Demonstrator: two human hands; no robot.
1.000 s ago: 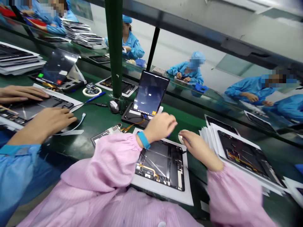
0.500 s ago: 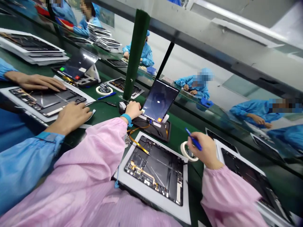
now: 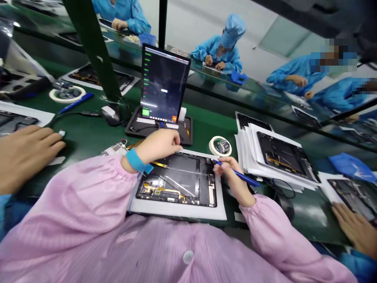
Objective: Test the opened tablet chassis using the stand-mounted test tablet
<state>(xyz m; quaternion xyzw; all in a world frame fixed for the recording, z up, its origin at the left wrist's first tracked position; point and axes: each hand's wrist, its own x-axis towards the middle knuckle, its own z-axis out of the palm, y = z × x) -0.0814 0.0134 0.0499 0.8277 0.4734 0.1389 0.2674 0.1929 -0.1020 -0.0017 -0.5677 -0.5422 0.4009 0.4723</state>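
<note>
— While the upright test tablet (image 3: 163,87) glows with a column of green lines and a green box at its foot, a worker in a pink smock bends over an opened tablet (image 3: 179,181) lying back-side up on its white sheet, right in front of the chest.

— What are the hands doing?

— Left hand (image 3: 159,144) rests at the top edge of the opened tablet, fingers curled down onto the frame near an orange flex cable (image 3: 160,164); whether it pinches anything, I cannot tell. Right hand (image 3: 231,177) is closed around a blue pen (image 3: 237,174), tip set at the board's upper right corner.

— How far along does it look?

— Midway, I'd judge. The internals lie exposed, no cover fitted, and the pen is at work on them. A stack of opened tablets (image 3: 279,155) sits just to the right, a tape roll (image 3: 220,146) beside it.

— Anyone else?

— A co-worker's hand (image 3: 25,153) lies on the green bench (image 3: 88,135) at left; another's (image 3: 355,226) shows at lower right.
</note>
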